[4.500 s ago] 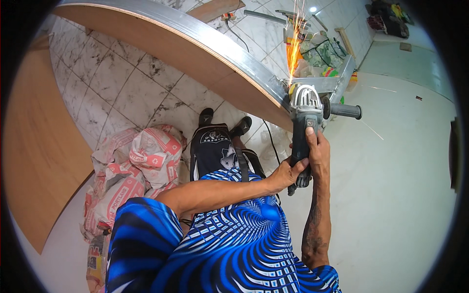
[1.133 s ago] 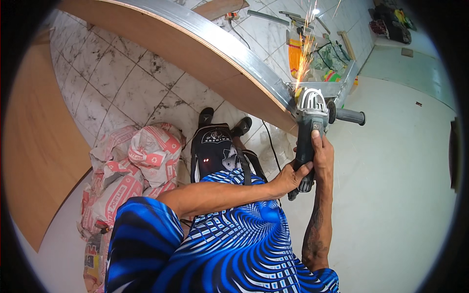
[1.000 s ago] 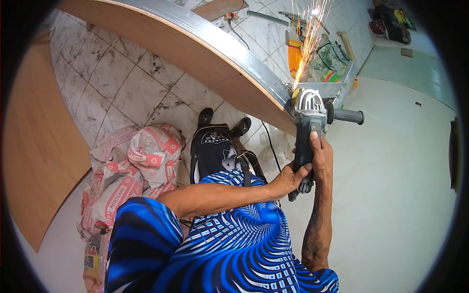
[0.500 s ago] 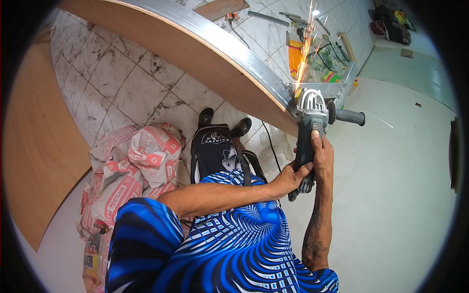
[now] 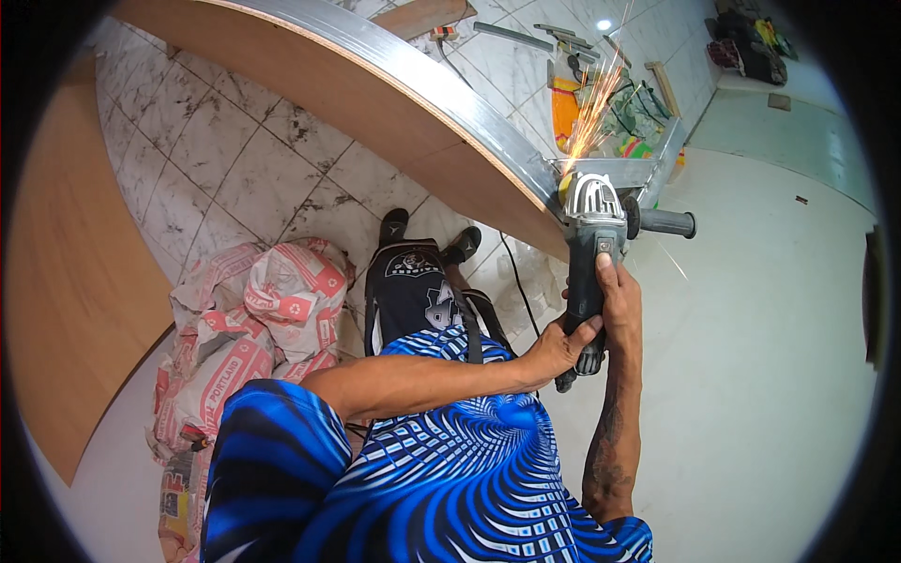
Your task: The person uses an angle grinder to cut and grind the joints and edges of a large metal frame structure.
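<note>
Both my hands grip a dark angle grinder (image 5: 586, 281) with a silver head. My right hand (image 5: 619, 305) wraps its body from the right, thumb lying along the top. Lower down, the fingers of my left hand (image 5: 556, 352) close around the rear of the body. The black side handle (image 5: 664, 222) sticks out to the right, held by neither hand. At the grinder's far left, the disc meets the end of a silver metal channel (image 5: 450, 101), and orange sparks (image 5: 587, 122) spray away from me. That channel runs along the edge of a brown wooden panel (image 5: 375, 122).
A short metal crosspiece (image 5: 615, 171) joins the channel's near end. Crumpled pink-and-white paper sacks (image 5: 296, 291) lie left of my legs, beside another wooden panel (image 5: 84, 281). A black cord (image 5: 519, 272) hangs near my feet. Metal strips (image 5: 511, 36) and an orange bag (image 5: 564, 108) lie beyond.
The grinder and both hands have shifted slightly left and toward me. The sparks now fan out wider. My grip is the same.
</note>
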A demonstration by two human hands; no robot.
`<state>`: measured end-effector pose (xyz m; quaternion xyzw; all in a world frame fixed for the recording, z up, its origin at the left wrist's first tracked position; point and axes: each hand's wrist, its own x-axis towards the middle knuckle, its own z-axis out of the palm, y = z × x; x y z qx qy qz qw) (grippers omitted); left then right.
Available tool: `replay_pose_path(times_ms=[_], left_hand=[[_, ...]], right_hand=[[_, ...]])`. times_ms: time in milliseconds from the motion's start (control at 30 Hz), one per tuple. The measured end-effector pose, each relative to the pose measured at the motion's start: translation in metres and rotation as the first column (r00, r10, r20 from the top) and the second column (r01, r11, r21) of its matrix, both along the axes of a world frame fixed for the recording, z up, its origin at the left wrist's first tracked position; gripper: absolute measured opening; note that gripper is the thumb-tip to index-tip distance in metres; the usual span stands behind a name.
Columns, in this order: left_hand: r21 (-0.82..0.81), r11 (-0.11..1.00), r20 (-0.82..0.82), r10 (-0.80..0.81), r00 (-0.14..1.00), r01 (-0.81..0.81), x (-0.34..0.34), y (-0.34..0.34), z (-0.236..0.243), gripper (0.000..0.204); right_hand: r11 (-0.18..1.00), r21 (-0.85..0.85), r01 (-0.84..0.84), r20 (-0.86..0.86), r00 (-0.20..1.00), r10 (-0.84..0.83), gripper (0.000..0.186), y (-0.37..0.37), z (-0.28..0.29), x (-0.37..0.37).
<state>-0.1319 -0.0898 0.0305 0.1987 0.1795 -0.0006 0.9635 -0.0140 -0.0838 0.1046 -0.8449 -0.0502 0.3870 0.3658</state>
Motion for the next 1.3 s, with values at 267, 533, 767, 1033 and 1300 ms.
replay_pose_path(times_ms=[267, 533, 767, 1033, 1300], left_hand=[[0.018, 1.000, 0.011, -0.008, 1.000, 0.007, 0.000, 0.001, 0.001, 0.070], [-0.068, 0.998, 0.032, -0.004, 0.999, 0.006, -0.003, -0.001, 0.000, 0.075], [-0.081, 0.995, 0.040, -0.063, 0.997, 0.066, -0.002, 0.003, 0.001, 0.074], [-0.058, 0.998, 0.026, 0.005, 1.000, -0.004, -0.003, -0.001, 0.005, 0.072], [-0.084, 0.996, -0.016, -0.030, 0.999, 0.029, -0.004, 0.003, 0.009, 0.073]], right_hand=[[0.999, -0.036, 0.001, 0.005, 1.000, -0.001, 0.060, 0.000, 0.001, 0.003], [0.999, -0.036, -0.004, 0.013, 1.000, 0.004, 0.060, -0.002, -0.001, 0.001], [0.999, -0.038, 0.000, 0.012, 1.000, 0.000, 0.060, -0.002, 0.001, 0.001], [0.999, -0.046, -0.006, 0.026, 1.000, 0.007, 0.059, 0.000, 0.003, 0.002], [0.998, -0.060, -0.017, 0.006, 1.000, 0.018, 0.059, 0.002, 0.006, -0.001]])
